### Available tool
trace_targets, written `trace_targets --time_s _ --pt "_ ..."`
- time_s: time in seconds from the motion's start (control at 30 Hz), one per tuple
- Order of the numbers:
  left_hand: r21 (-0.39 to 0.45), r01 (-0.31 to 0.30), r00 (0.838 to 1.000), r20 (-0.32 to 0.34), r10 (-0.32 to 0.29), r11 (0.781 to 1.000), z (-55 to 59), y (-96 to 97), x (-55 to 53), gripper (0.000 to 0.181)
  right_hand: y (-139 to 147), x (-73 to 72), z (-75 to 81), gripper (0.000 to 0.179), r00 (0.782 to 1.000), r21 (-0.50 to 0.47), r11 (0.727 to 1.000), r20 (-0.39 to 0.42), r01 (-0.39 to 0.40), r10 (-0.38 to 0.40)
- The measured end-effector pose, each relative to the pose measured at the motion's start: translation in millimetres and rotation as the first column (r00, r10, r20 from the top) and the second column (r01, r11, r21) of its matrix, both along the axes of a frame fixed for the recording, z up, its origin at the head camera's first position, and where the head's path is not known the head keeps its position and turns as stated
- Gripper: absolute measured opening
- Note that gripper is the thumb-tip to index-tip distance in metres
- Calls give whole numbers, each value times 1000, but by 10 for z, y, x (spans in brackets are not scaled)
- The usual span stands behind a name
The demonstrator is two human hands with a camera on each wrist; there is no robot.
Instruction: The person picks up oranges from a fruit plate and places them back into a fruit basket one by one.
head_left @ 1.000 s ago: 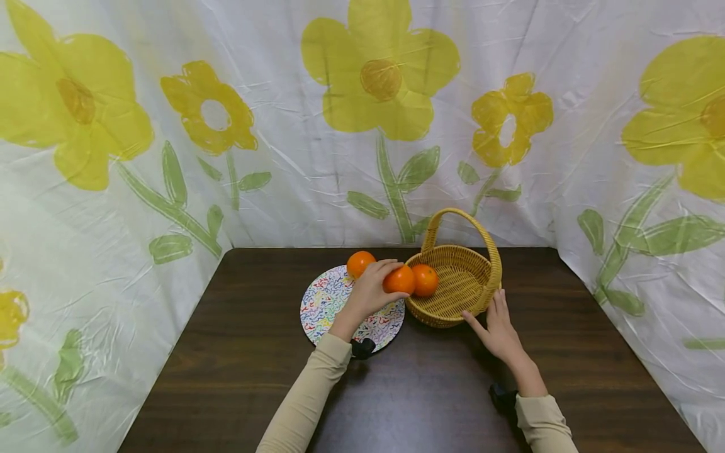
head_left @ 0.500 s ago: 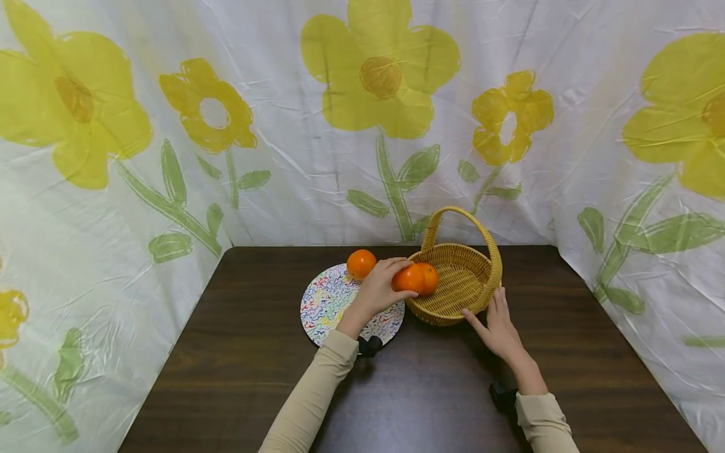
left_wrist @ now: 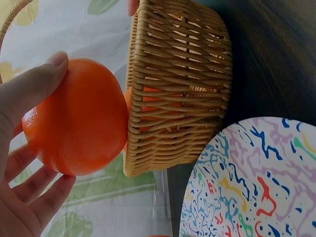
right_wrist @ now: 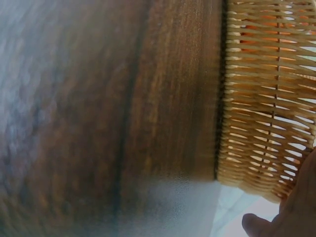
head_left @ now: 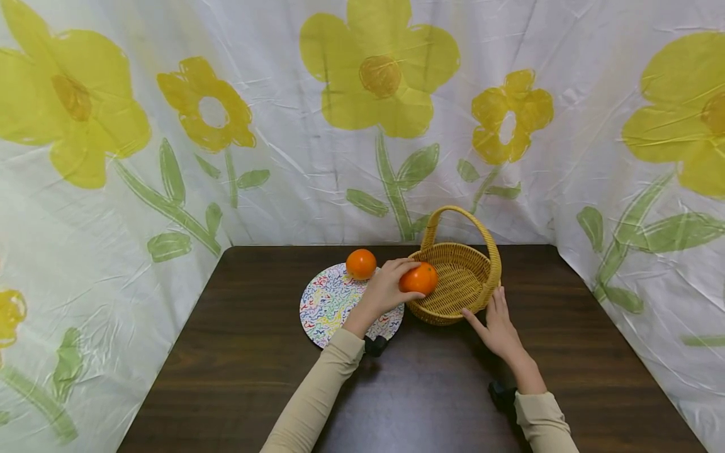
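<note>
A flowered curtain [head_left: 289, 189] is hanging behind a dark wooden table [head_left: 226, 352]. At the table's far end, a wicker basket [head_left: 460, 283] is standing to the right of a patterned round plate [head_left: 328, 308]. The right hand [head_left: 500, 330] is touching the basket's near right side, fingers lying straight, thumb spreading apart. The left hand [head_left: 385, 292] is holding an orange fruit [left_wrist: 79, 118] between thumb and fingers at the basket's left rim. A second fruit [head_left: 433, 279] is resting inside the basket's left side; a third fruit [head_left: 360, 264] is sitting on the plate's far edge.
</note>
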State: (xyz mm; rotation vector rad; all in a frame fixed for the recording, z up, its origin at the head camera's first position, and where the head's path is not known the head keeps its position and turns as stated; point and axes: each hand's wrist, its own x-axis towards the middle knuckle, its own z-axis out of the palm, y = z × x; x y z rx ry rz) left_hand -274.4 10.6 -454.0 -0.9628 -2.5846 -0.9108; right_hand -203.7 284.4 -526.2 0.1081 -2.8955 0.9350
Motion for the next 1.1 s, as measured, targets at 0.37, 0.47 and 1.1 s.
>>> trace_targets --time_s 0.37,0.47,1.1 --pt "-3 23 1000 14 -23 1000 -63 88 -24 64 -2 11 -7 89 1000 -2 1000 19 7 -7" --pt "9 31 999 11 -32 999 -64 107 -22 63 -1 11 -7 89 1000 5 1000 23 10 -11" --pt "-24 58 998 9 -57 998 -140 225 -45 65 -1 -2 -4 89 1000 2 1000 6 8 -8"
